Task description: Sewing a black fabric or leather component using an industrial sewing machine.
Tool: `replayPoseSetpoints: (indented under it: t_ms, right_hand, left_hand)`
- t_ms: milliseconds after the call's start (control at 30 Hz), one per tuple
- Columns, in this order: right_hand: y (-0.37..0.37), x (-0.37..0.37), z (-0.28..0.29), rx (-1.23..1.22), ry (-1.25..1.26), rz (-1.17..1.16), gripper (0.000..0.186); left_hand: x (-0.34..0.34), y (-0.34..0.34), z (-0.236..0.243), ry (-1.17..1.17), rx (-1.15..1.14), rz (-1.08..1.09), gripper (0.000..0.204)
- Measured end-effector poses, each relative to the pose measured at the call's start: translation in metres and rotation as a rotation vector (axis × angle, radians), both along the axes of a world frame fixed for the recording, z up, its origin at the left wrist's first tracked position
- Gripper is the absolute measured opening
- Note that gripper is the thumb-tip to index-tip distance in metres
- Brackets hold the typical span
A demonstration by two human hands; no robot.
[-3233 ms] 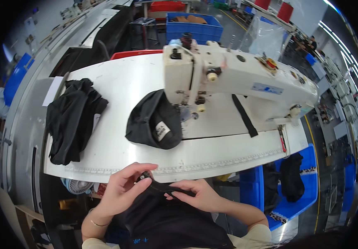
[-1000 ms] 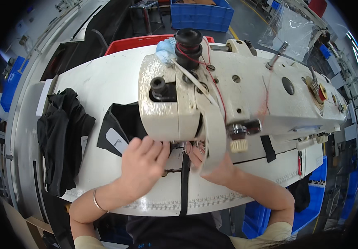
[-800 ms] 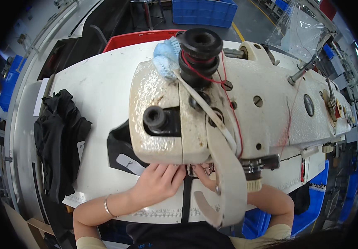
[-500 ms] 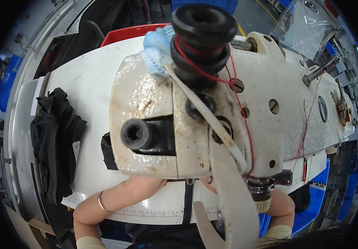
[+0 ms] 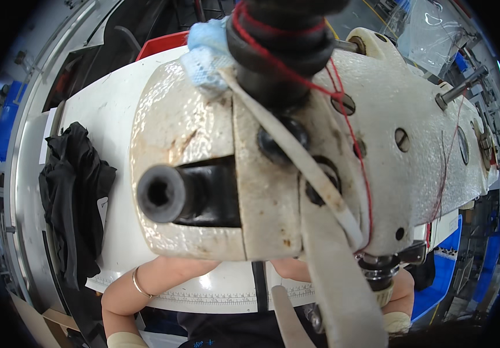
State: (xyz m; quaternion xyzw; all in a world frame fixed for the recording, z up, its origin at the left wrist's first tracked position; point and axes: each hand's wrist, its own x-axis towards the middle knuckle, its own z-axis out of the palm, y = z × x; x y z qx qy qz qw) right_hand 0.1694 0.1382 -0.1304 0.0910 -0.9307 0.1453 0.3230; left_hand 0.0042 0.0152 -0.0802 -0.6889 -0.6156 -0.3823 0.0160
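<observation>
A cream-coloured sewing machine head point(image 5: 195, 124) fills the middle of the view and hides most of both hands. My left hand point(image 5: 200, 265) goes in under its lower edge from the left, a bangle point(image 5: 138, 283) on that arm. My right hand point(image 5: 289, 268) reaches under from the right, with only a strip of skin showing. The fingers of both are hidden, so what they hold cannot be seen. Between them a black strap point(image 5: 260, 289) hangs from beneath the machine over the table's near edge. Red thread point(image 5: 362, 162) runs down the machine's front.
Crumpled black fabric point(image 5: 75, 197) lies on the left of the white table point(image 5: 113, 110). A printed ruler strip point(image 5: 203, 300) follows the near edge. A red bin point(image 5: 160, 44) stands behind, and a blue crate point(image 5: 444, 278) is at the right. Light blue mesh cloth point(image 5: 206, 61) sits on the machine.
The machine looks larger and closer, as my view has shifted nearer to it. More of both hands is now covered by the machine head. The dark piece at its left side is now hidden.
</observation>
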Motion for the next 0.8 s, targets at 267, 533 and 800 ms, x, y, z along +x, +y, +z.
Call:
replayPoseSetpoints:
  t_ms: [267,533,800]
  right_hand:
    - [0.004,0.003,0.003,0.071,-0.045,0.02,0.023]
    - [0.008,0.003,0.007,0.074,-0.088,0.043,0.023]
    - [0.006,0.004,0.009,0.117,-0.075,-0.018,0.024]
  left_hand:
    - [0.002,0.01,-0.005,0.025,0.127,0.001,0.038]
    - [-0.004,0.013,0.003,-0.05,0.045,-0.021,0.039]
    - [0.002,0.013,-0.011,0.054,0.12,-0.039,0.036]
